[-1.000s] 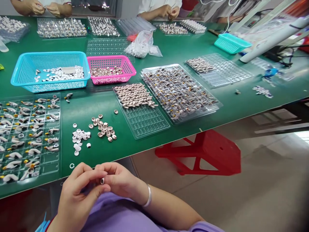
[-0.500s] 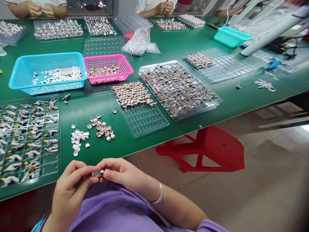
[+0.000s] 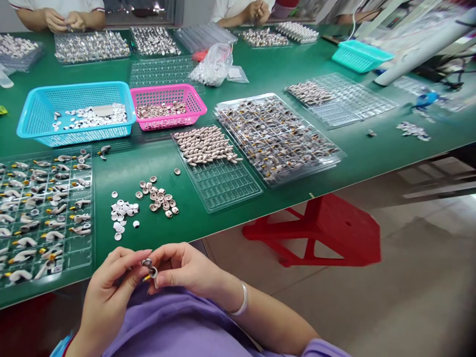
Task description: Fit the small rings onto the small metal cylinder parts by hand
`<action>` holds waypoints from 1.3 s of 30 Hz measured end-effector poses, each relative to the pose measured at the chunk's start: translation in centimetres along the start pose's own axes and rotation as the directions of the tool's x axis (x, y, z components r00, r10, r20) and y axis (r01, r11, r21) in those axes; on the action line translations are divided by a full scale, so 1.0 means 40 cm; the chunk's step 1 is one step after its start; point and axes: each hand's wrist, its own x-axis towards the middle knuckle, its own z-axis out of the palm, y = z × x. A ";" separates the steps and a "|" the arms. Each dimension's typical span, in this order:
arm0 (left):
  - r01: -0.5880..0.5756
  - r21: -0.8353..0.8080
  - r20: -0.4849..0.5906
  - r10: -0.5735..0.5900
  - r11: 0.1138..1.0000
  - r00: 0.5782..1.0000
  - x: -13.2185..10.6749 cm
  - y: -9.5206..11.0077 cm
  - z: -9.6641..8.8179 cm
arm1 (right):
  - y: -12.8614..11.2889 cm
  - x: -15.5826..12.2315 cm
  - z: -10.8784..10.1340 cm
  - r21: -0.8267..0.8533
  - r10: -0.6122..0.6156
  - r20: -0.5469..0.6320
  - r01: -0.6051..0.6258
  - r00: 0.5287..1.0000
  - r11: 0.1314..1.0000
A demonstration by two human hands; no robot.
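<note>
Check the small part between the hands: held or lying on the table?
Held: the small part is gripped between the left hand and right hand, in front of the near edge of the table.

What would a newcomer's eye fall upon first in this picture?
Probably the blue basket and the pink basket beside it, on the green table. Then the red stool, at right, past the table's edge. In front, the left hand and right hand hold a small yellow-tipped piece.
</note>
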 end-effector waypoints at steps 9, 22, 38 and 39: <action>0.052 0.025 -0.011 -0.052 0.998 0.999 -0.012 0.015 -0.017 | 0.020 0.011 -0.005 0.058 0.021 -0.025 -0.019 0.999 0.998; 0.322 -0.202 0.034 -0.322 0.925 0.946 -0.029 0.014 -0.003 | 0.029 0.010 0.010 0.058 -0.133 -0.080 0.138 0.988 0.989; 0.477 -0.381 0.155 -0.454 0.792 0.877 -0.014 0.007 0.009 | 0.026 0.010 0.028 0.013 -0.196 -0.095 0.198 0.976 0.980; 0.486 -0.390 0.166 -0.460 0.782 0.872 -0.013 0.004 0.009 | 0.026 0.010 0.029 0.018 -0.195 -0.092 0.197 0.977 0.980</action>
